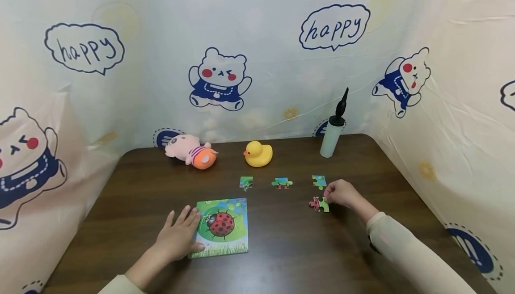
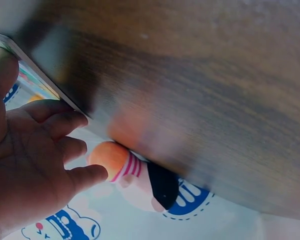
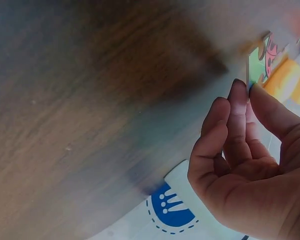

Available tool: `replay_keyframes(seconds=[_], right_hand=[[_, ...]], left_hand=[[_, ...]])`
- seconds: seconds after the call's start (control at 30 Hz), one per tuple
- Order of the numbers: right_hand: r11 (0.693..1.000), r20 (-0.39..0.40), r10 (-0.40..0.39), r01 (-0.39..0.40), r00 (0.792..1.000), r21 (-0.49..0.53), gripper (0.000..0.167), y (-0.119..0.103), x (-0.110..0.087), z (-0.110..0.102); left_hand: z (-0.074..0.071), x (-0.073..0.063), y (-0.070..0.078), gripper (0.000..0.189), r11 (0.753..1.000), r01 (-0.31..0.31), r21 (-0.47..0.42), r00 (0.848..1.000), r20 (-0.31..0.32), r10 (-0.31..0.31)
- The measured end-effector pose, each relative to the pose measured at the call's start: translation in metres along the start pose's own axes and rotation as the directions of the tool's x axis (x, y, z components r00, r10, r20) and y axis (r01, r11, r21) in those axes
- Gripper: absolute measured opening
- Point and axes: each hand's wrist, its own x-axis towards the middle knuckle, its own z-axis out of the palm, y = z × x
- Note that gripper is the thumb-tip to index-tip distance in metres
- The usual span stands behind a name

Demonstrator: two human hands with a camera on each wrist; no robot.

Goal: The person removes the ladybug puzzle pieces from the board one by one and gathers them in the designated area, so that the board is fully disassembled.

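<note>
A square puzzle board (image 1: 229,247) with a ladybug picture lies flat at the front of the brown table. My left hand (image 1: 177,236) rests along its left edge, fingers spread and the thumb over the lower left corner. To the right, my right hand (image 1: 342,193) pinches a green and red puzzle piece (image 1: 320,204) between thumb and fingertips. The right wrist view shows that puzzle piece (image 3: 257,62) standing on edge in the pinch. Three more pieces lie in a row behind: a left piece (image 1: 246,182), a middle piece (image 1: 282,182) and a right piece (image 1: 319,181).
Along the table's back edge are a pink plush toy (image 1: 189,149), a yellow rubber duck (image 1: 259,154) and a pale green hand pump (image 1: 331,137) with a black nozzle. A printed cloth (image 1: 273,84) hangs behind and on both sides of the table (image 1: 281,249).
</note>
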Motion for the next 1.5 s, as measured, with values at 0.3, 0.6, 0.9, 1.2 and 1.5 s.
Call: replay_keyframes(seconds=[0.3, 0.6, 0.9, 1.2, 1.5], right_hand=[[0.99, 0.011, -0.045, 0.046, 0.999, -0.132, 0.009, -0.002, 0.012, -0.003], [0.968, 0.035, -0.077, 0.084, 0.996, -0.236, 0.012, 0.0, 0.02, -0.001], [0.962, -0.012, -0.086, 0.08, 0.996, -0.26, 0.012, 0.0, 0.019, 0.004], [0.968, -0.044, -0.078, 0.065, 0.996, -0.242, 0.01, 0.0, 0.019, 0.007], [0.984, -0.165, -0.09, 0.062, 0.982, -0.164, 0.01, -0.018, 0.013, 0.006]], left_hand=[[0.0, 0.001, 0.0, 0.091, 1.0, 0.005, -0.001, 1.0, 0.004, -0.005], [0.002, 0.003, -0.001, 0.093, 1.0, 0.013, -0.022, 1.0, 0.023, -0.012], [0.002, 0.002, 0.0, 0.09, 1.0, 0.019, -0.004, 0.999, 0.032, -0.019], [-0.001, 0.001, -0.001, 0.09, 1.0, 0.011, -0.002, 1.0, 0.018, -0.011], [-0.005, -0.001, 0.002, 0.087, 1.0, 0.006, -0.003, 1.0, 0.02, -0.006]])
